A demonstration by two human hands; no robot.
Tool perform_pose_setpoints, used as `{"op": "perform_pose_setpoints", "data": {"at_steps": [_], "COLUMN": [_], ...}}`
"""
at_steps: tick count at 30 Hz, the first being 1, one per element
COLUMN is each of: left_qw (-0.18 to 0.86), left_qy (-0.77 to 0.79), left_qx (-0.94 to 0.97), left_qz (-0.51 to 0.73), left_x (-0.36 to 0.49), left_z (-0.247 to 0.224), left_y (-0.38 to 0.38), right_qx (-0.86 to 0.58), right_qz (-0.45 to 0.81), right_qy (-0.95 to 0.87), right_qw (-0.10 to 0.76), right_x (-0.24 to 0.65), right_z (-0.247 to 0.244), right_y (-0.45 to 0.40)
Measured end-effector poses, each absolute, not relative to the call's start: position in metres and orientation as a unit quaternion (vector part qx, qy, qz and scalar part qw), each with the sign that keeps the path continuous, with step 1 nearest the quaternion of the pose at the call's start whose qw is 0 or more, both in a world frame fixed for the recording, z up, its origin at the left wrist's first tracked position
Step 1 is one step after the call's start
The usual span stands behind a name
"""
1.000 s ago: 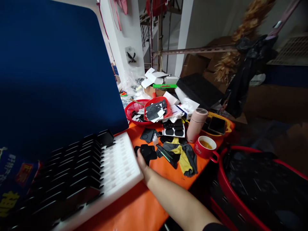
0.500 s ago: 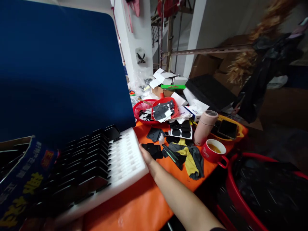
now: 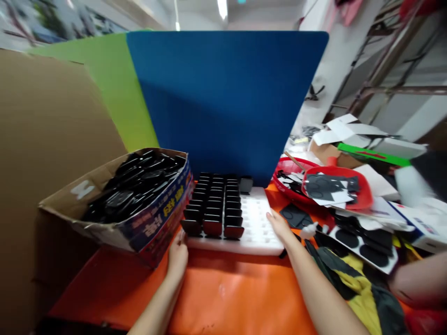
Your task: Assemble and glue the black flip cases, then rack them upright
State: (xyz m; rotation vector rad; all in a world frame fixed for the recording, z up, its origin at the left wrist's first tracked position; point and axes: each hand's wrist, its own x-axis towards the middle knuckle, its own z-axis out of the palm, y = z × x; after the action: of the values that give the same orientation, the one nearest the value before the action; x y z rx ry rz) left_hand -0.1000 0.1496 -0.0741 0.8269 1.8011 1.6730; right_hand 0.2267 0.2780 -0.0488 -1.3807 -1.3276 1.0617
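Observation:
A white foam tray [image 3: 256, 216] lies on the orange table in front of the blue panel. Thin black plates [image 3: 213, 204] stand upright in its slots, in rows across the left and middle. One more black plate stands at the back of the right part, where bare slots show. My left hand [image 3: 179, 253] is closed on the tray's front left corner, its fingertips partly hidden beside a cardboard box [image 3: 162, 218]. My right hand [image 3: 278, 226] grips the right edge, thumb on top and fingers out of sight. Glossy black pieces [image 3: 132, 186] fill the box.
A blue panel [image 3: 223, 102] rises behind the tray. On the right lie a red basket [image 3: 296, 163], a red dustpan [image 3: 365, 186] with dark and white scraps, a yellow-grey cloth [image 3: 359, 288] and a blurred pink flask [image 3: 419, 281]. A large brown cardboard sheet [image 3: 52, 121] stands left.
My view has swung left, bringing the box and my left hand into sight. My right hand stays on the tray's right edge, and the tray now sits squarer before me.

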Motion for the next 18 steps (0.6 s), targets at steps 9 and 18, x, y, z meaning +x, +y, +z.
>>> {"op": "perform_pose_setpoints", "data": {"at_steps": [9,18], "left_qw": [0.199,0.281], "left_qy": [0.696,0.622], "left_qx": [0.358,0.586], "left_qz": [0.589,0.437], "left_x": [-0.078,-0.043], "left_z": [-0.061,-0.086], "left_y": [0.094,0.054], "right_qx": [-0.624,-0.654], "right_qz": [0.224,0.171], "right_qy": [-0.585,-0.631], "right_qw": [0.466,0.38], "right_x": [0.221,0.232], "right_z": [-0.008,-0.026], "right_y": [0.219,0.039]}}
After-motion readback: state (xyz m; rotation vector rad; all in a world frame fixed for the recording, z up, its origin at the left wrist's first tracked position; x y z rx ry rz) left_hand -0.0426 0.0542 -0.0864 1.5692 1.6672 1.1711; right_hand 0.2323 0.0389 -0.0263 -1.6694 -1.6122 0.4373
